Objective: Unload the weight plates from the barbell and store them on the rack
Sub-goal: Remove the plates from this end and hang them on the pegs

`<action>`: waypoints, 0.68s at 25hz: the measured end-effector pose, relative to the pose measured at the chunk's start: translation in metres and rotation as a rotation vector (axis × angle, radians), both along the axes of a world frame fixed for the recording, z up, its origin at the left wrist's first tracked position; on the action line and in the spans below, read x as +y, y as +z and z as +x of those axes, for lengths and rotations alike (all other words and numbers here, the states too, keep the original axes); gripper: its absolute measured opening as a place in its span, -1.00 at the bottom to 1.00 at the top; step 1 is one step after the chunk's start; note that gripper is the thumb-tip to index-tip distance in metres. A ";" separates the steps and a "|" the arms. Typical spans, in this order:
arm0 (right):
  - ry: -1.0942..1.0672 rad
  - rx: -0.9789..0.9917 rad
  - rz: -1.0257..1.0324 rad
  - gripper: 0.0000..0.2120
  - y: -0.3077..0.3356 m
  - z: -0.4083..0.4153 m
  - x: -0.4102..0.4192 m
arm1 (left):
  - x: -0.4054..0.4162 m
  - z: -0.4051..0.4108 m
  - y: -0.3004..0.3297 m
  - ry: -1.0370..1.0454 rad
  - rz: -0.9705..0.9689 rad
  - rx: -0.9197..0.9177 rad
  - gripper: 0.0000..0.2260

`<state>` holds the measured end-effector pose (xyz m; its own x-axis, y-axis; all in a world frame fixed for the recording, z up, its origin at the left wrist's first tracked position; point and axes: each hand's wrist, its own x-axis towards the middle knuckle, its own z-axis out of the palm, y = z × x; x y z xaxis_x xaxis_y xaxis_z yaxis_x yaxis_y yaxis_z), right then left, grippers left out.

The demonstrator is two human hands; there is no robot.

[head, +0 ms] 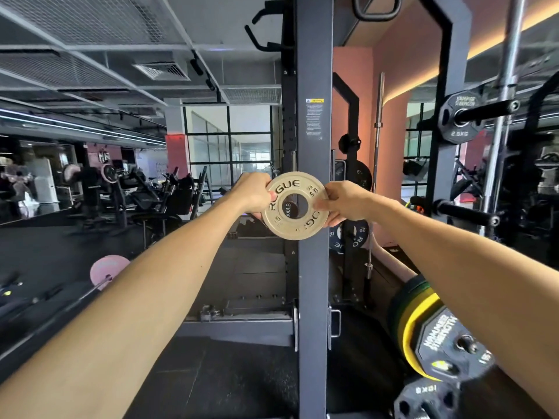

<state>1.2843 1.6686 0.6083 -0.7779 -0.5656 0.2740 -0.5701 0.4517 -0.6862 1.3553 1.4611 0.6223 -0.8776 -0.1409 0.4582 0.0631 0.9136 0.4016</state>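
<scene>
A small cream weight plate (295, 189) with black lettering is held upright in front of the grey rack upright (314, 116). My left hand (252, 193) grips its left rim and my right hand (344, 202) grips its right rim. A dark round end marked in pounds shows through the plate's centre hole. At the lower right, black, yellow and green plates (429, 334) sit stacked on a storage peg. A black 2.5 kg plate (459, 119) hangs on an upper peg at the right. An empty peg (465, 213) sticks out below it.
A chrome barbell (508, 86) stands upright at the right. Another bar (376, 164) leans behind the rack. Dark plates (351, 237) hang low behind the upright. A pink plate (106, 269) on a bar lies at the left. Gym machines fill the left background.
</scene>
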 end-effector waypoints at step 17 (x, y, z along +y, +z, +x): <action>-0.303 0.010 -0.076 -0.79 0.032 -0.097 0.219 | 0.208 -0.148 0.048 -0.302 -0.055 0.020 -0.92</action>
<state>1.1868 1.8880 0.6399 -0.9050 -0.2856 0.3153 -0.4242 0.5497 -0.7197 1.2068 1.6694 0.6706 -0.8669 0.1501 0.4754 0.3421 0.8728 0.3482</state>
